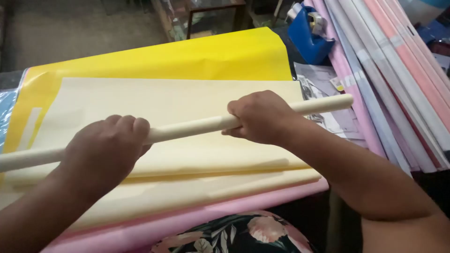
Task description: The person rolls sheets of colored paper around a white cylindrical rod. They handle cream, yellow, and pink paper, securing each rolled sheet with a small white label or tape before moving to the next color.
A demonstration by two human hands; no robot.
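Observation:
A long, tightly rolled tube of cream paper [187,130] runs from the left edge up to the right, just above a stack of flat sheets. My left hand [105,150] is closed around the tube's left part, knuckles up. My right hand [262,117] grips the tube further right, its fingers wrapped over the top. Under the tube lies a large cream sheet [154,100], folded over at its near edge. Beneath it is a yellow sheet [211,54], and a pink sheet [197,213] shows along the near side.
Several rolled papers in pink, lilac, grey and salmon [393,79] lean along the right side. A blue tape dispenser [309,33] sits at the top right beside printed paper scraps [323,79]. Floral cloth [234,234] is at the bottom. A blue sheet edge [5,117] shows left.

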